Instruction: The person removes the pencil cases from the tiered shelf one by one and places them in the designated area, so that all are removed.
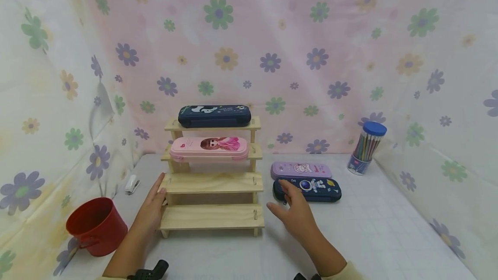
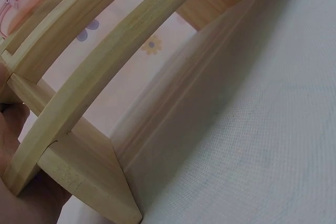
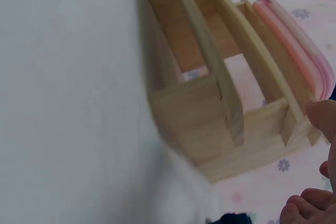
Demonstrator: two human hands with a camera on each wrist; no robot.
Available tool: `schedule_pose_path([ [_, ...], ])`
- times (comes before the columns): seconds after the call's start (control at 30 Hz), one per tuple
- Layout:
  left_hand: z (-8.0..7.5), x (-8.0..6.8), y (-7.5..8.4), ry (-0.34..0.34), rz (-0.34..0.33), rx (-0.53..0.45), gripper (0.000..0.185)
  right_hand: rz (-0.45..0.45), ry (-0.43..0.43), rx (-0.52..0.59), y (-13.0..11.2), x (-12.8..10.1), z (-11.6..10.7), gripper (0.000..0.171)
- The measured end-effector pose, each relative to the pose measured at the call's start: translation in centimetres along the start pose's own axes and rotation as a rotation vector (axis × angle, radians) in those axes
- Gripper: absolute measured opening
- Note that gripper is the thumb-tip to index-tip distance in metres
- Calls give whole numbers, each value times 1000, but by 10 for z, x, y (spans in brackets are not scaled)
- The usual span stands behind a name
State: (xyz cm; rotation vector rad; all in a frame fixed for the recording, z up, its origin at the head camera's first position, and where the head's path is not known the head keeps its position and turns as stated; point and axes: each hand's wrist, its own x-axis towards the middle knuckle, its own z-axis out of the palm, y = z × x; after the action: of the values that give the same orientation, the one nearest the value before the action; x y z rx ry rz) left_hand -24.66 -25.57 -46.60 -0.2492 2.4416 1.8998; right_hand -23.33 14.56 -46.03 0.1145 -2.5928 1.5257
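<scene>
A four-step wooden shelf (image 1: 212, 217) stands on the white-covered table. My left hand (image 1: 149, 206) rests against its left side with fingers extended; the left wrist view shows the palm at the step ends. On the top step lies a navy pencil case (image 1: 215, 116), and on the step below it a pink pencil case (image 1: 210, 148) with a girl picture. To the right of the shelf, my right hand (image 1: 296, 214) is held with thumb and fingers apart, nothing between them. It overlaps the left end of a dark blue astronaut pencil case (image 1: 317, 190). Behind that lies a purple pencil case (image 1: 301, 169).
A red bucket (image 1: 97, 228) stands at the left by the left forearm. Further back is a small white object (image 1: 132, 184). A blue-lidded tub of pencils (image 1: 365, 148) stands at the back right. Flowered cloth (image 1: 249, 55) walls the table at the back and sides.
</scene>
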Motion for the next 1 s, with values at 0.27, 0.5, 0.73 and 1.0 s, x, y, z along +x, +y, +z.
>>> schedule_pose_path([
  [0.27,-1,0,0,5,-6,29,54,-32,51,34,-30,5,15,79],
  [0.5,-1,1,-2,-5,-11,19,54,-58,66,83,-51,13,20,82],
  [0.73,-2,1,-4,7,-11,21,54,-125,51,81,-77,30,23,82],
  [1.0,-3,0,-3,2,3,29,54,-154,51,-58,-106,58,22,88],
])
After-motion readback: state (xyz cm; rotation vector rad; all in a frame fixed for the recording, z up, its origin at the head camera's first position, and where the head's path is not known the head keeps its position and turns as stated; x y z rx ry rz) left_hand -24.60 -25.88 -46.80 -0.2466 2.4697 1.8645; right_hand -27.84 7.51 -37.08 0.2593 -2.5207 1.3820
